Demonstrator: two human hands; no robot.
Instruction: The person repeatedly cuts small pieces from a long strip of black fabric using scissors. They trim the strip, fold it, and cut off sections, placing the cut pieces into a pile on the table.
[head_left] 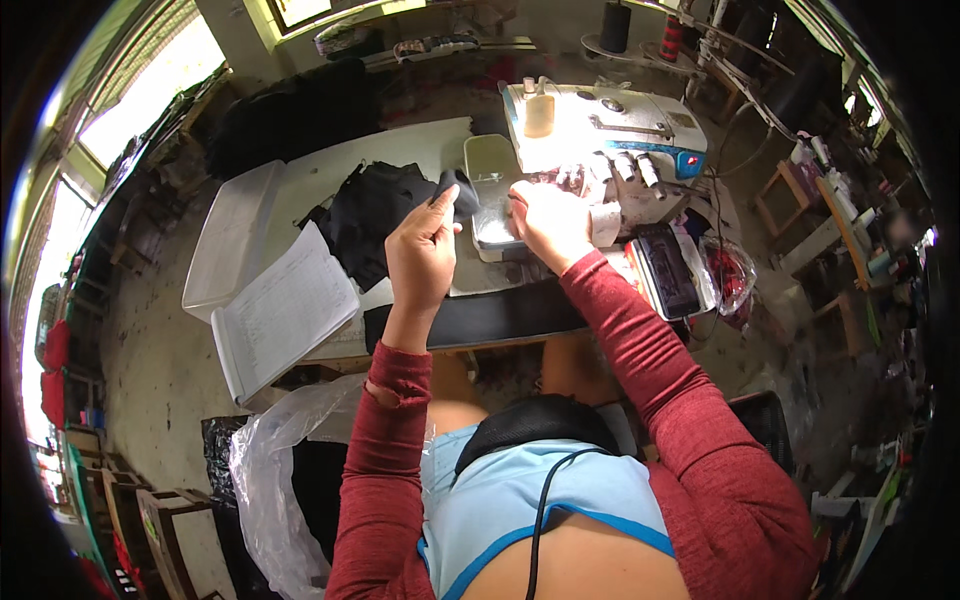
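Note:
My left hand is raised over the table, its thumb and fingers pinched on a small piece of black fabric. Left of it lies a crumpled heap of black fabric pieces. My right hand is closed near the front of a white sewing machine; whatever its fingertips pinch, if anything, is too small to make out. Between my two hands sits a clear plastic tray. A folded black cloth strip runs along the table's near edge.
A clear plastic bin and a written-on paper pad are at the left. Right of the machine's front lie a phone and a plastic bag of red material. A large clear bag stands by my left forearm.

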